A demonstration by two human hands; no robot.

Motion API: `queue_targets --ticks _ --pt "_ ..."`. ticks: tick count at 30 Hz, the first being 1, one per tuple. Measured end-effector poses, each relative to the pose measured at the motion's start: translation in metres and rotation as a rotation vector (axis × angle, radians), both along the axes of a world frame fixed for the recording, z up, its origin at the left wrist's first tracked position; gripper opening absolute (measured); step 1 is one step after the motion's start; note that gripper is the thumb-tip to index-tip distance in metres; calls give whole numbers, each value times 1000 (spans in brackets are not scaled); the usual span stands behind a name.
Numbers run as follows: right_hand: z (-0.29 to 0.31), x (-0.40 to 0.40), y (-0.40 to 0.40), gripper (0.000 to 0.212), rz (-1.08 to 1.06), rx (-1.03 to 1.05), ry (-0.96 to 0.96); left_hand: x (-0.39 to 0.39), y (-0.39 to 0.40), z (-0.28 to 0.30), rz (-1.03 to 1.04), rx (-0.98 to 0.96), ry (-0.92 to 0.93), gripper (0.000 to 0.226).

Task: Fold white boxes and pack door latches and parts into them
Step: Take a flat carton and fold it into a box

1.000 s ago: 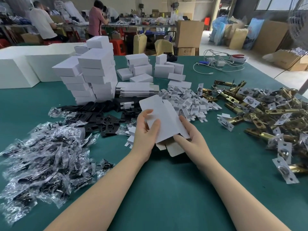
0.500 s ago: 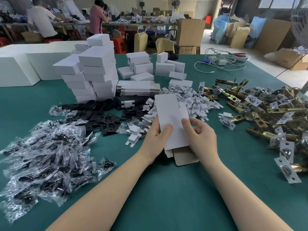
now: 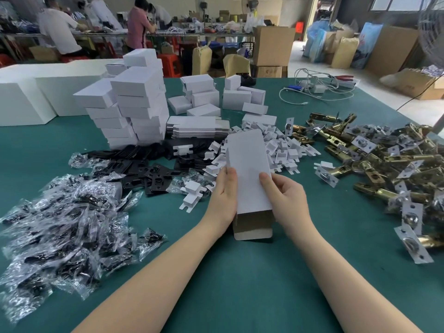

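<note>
A white box (image 3: 247, 169) stands squared up in the middle of the green table, its near end open with a flap hanging toward me. My left hand (image 3: 224, 195) grips its left side, thumb on the top face. My right hand (image 3: 286, 195) grips the right side, thumb also on top. Brass door latches (image 3: 384, 164) lie heaped to the right. Small white card inserts (image 3: 281, 150) are piled just behind the box. Black plates (image 3: 153, 174) and clear bags of parts (image 3: 64, 224) lie to the left.
Folded white boxes (image 3: 134, 109) are stacked at the back left, with a pile of flat box blanks (image 3: 197, 127) beside them and more boxes (image 3: 240, 98) behind. White cables (image 3: 314, 90) lie at the far right. Several people work at a bench (image 3: 101, 34) behind.
The flat box blank has been turned lengthwise away from me and opened into a squared tube. Both hands shifted from its near end to its two sides.
</note>
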State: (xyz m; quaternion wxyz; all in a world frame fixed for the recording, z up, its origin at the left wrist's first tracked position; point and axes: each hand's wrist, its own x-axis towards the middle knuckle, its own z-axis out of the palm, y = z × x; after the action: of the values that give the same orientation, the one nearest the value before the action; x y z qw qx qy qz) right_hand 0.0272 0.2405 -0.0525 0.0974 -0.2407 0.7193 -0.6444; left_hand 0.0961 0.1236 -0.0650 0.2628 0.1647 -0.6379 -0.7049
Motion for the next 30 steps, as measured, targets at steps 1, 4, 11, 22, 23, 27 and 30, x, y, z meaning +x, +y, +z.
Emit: queue_targets --ticks 1,4,11,22,23,27,30 --pt "-1 -1 0 28 10 5 -20 -1 -2 1 1 74 -23 39" --pt "-2 -3 2 42 22 25 -98 0 -11 4 -53 298 -29 22" --pt "-4 -4 -2 44 -157 232 122 0 -7 2 -7 124 -31 2" --pt "-5 -2 1 41 -252 226 119 2 -6 0 137 -495 -92 40" --pt "-4 -3 1 40 -243 251 131 3 -6 2 73 -361 -92 38" --pt "-2 -3 0 38 -185 270 175 1 -8 7 85 -194 -115 35" --pt "-4 -1 0 38 -205 207 116 3 -12 4 173 -535 -131 36"
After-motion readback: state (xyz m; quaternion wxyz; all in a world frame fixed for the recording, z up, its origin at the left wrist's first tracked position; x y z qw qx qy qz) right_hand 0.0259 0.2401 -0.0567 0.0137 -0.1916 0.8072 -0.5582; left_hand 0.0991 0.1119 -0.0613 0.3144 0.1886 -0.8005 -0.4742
